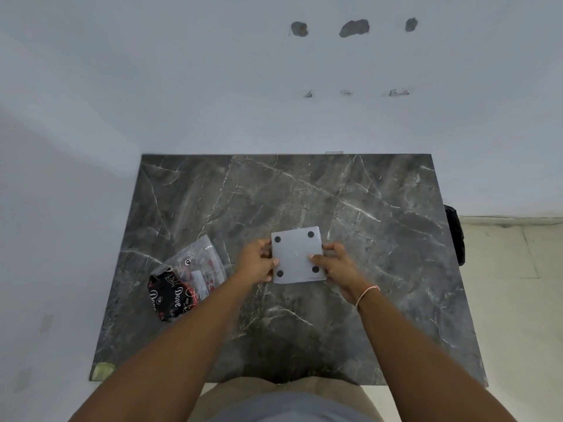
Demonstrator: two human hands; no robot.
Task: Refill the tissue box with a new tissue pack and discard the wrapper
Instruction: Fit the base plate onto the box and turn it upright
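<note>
Right now both hands grip the tissue box (297, 258), which sits upside down near the middle of the dark marble bench (380, 269), its grey base plate with four black feet facing up. The left hand (257, 263) clasps the left edge, thumb on the base near a foot; the right hand (333, 264) clasps the right edge, fingertips (313, 256) on the plate. By my reading, this is the step at the bottom panel, either opening or closing it; which one cannot be told. A plastic wrapper (185, 280) lies crumpled on the bench to the left, well apart from the box. If it is empty, the next move calls for seating the panel, turning the box upright, then binning that wrapper.
</note>
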